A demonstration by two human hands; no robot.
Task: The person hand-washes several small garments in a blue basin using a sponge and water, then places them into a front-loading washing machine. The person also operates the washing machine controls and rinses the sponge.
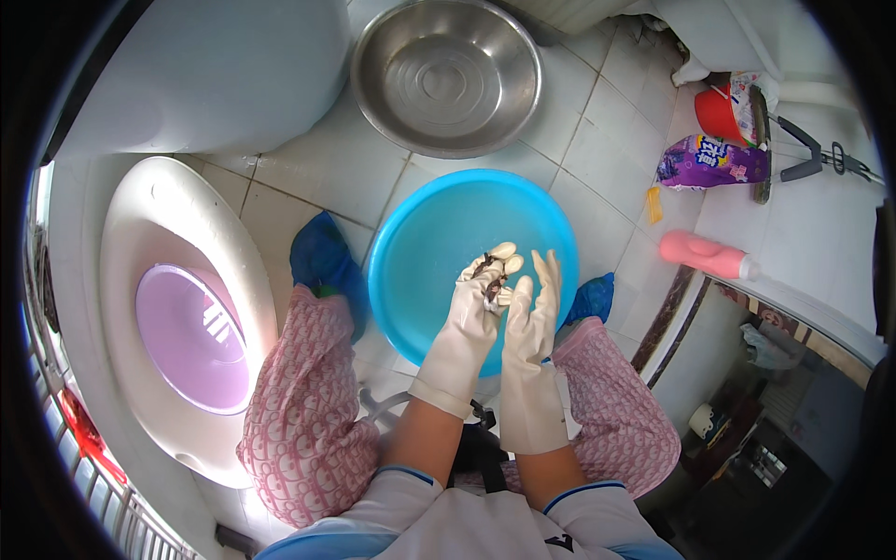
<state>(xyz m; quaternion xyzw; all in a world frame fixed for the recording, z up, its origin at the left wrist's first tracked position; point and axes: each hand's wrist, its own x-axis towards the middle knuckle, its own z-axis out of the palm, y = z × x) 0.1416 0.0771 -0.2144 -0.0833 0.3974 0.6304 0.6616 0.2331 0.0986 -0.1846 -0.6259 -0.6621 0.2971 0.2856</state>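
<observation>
My left hand [483, 287], in a cream rubber glove, has its fingers curled around a small dark brown, wet-looking item [493, 286] whose kind I cannot tell. Close to its right, my right hand [537, 294] wears a matching glove, its fingers extended and apart, holding nothing that I can see. Both hands are over a light blue plastic basin [392, 280] of water, which stands on the tiled floor between my legs.
A wide stainless steel basin [448, 84] lies beyond the blue one. At left, a purple basin [189, 336] rests in a white sink-like bowl [182, 189]. A pink bottle [703, 254], a purple detergent pouch [710, 162] and a red container [715, 114] are at right.
</observation>
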